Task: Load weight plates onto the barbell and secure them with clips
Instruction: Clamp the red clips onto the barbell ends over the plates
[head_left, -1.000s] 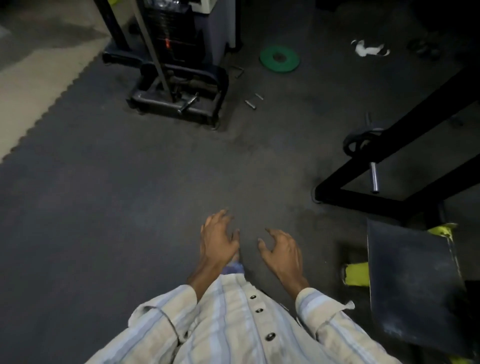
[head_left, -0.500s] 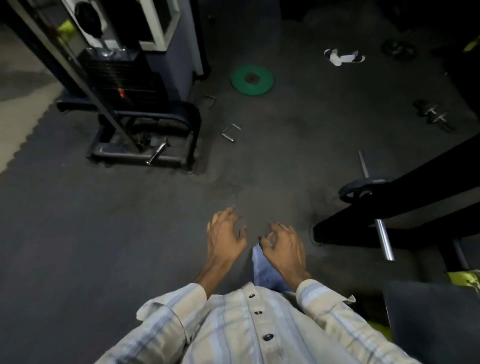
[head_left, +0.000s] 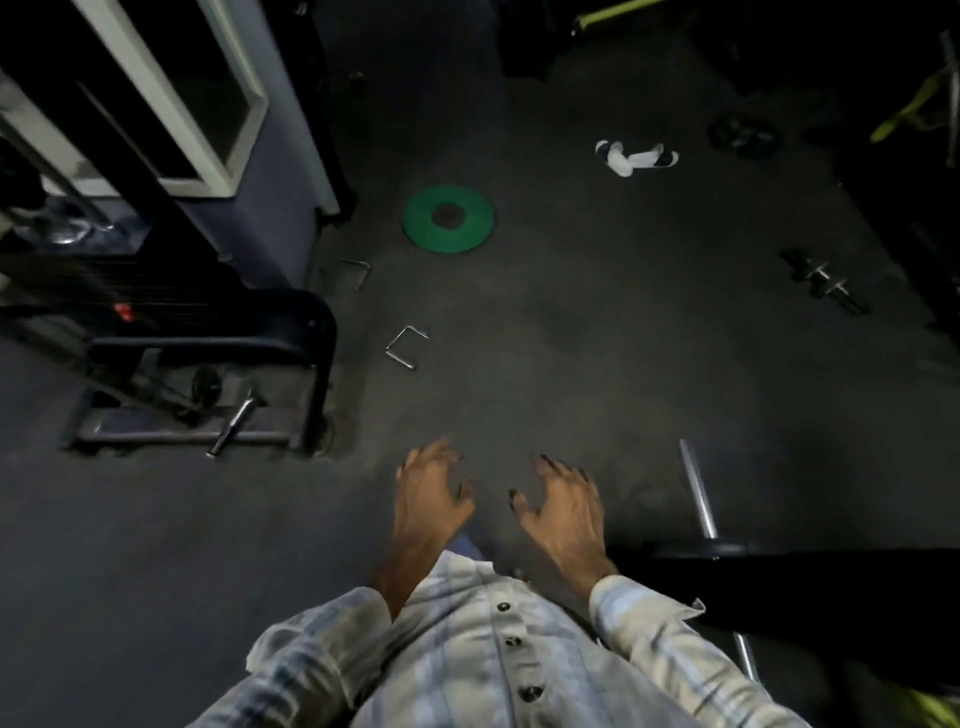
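A green weight plate lies flat on the dark rubber floor, well ahead of me. The chrome barbell sleeve lies at the right with a black plate on it, partly hidden under a black frame bar. My left hand and my right hand hover side by side in front of my striped shirt, fingers spread, holding nothing. Two bent metal clips lie on the floor between my hands and the green plate.
A cable machine with a weight stack and black base frame stands at the left. A dumbbell, a dark plate and white sandals lie at the far right. The black frame bar crosses low right.
The view has moved forward and tilted up: the green plate and clips are nearer the middle. Both hands stay open in front of me and have drawn slightly apart.
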